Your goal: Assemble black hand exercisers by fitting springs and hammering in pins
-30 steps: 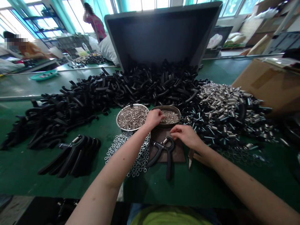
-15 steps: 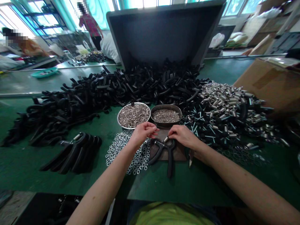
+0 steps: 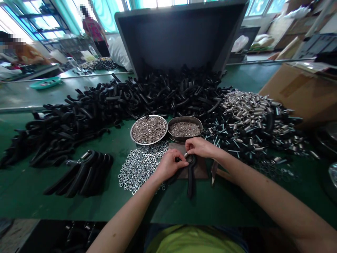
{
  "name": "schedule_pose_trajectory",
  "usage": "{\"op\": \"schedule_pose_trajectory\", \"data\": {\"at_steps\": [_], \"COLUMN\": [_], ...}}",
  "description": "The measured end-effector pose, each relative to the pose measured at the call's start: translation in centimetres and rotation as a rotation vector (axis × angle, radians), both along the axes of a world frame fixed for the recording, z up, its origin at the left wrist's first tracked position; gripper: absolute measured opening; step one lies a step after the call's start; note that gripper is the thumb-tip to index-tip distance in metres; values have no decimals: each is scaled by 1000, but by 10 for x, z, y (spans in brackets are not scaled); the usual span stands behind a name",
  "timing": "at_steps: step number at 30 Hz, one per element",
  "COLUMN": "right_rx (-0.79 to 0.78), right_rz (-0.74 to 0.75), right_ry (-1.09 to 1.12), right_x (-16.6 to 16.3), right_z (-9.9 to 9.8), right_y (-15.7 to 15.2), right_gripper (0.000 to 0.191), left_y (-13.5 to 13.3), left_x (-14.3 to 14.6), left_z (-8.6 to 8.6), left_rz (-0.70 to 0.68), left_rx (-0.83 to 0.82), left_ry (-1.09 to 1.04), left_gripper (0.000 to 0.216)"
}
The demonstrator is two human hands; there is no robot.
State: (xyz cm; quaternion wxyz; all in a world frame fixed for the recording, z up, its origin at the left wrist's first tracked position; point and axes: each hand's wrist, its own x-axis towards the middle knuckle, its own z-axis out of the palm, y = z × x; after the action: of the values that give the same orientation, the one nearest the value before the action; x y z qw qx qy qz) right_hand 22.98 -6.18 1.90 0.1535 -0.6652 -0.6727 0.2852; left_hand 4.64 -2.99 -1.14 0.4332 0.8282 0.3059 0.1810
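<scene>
Lower centre of the frame, here's the black handle piece (image 3: 191, 179), its near leg pointing down toward the table edge, its upper part on a brown pad (image 3: 203, 171). The small metal spring (image 3: 185, 154) peeks out between the fingers. And there's the change: half a second ago the left hand (image 3: 171, 163) hung above the piece, fingers spread; now it's down on the piece's left side, covering most of the other leg. So both hands are on the same joint at once. The left thumb and fingers are nearly closed; what they pinch, I can't tell. The right hand (image 3: 200, 147) stays at the spring's upper end, fingertips bunched; whether they grip it is hidden.

Just right of the pad, a blade (image 3: 213, 174) points downward. Left of it, loose metal rings (image 3: 139, 165) spread out; above, a round dish (image 3: 144, 144) of pins sits beside an oval dish (image 3: 184, 139) of small metal bits. Farther left, a row of similar black pieces (image 3: 86, 172); upper right of centre, heaped springs (image 3: 247, 110).
</scene>
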Motion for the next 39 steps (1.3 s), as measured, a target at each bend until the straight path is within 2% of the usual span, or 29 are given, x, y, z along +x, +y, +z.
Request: {"op": "schedule_pose_trajectory", "data": {"at_steps": [4,9,13,17,21,24,26,28,30,32,35,39], "right_rx": [112,174,129,168,217,112,29,41,155,303,448,266], "right_rz": [-107,-286,-383,-431,-451,-518,-537,-516,-519,-558,-513,-257], "right_ry": [23,-18,-175,-316,-318,-241,-125,39,197,292,211,-69], "right_x": [5,32,52,57,56,55,49,36,18,2,-9,-5], "right_z": [-4,-9,-30,-53,-62,-52,-35,-12,11,25,22,9], "right_y": [-39,-121,-181,-212,-217,-212,-205,-194,-180,-164,-143,-124], "right_gripper": [20,20,30,39,38,34,33,34,39,43,45,43], "left_y": [-1,-2,-3,-1,1,2,3,4,5,6,5,4], "left_x": [1,1,3,6,7,9,10,11,12,11,11,10], "left_z": [-7,-4,-2,0,4,6,6,4,3,1,2,4], "left_rz": [38,-43,-13,29,18,11,20,18,18,31,45,52], "left_rx": [-35,-8,-56,-127,-188,-235,-273,-320,-353,-356,-314,-271], "left_ry": [12,-5,-16,70,100,83,94,110,113,108,119,147], "left_gripper": [9,7,8,10,12,11,11,13,16,19,22,21]}}
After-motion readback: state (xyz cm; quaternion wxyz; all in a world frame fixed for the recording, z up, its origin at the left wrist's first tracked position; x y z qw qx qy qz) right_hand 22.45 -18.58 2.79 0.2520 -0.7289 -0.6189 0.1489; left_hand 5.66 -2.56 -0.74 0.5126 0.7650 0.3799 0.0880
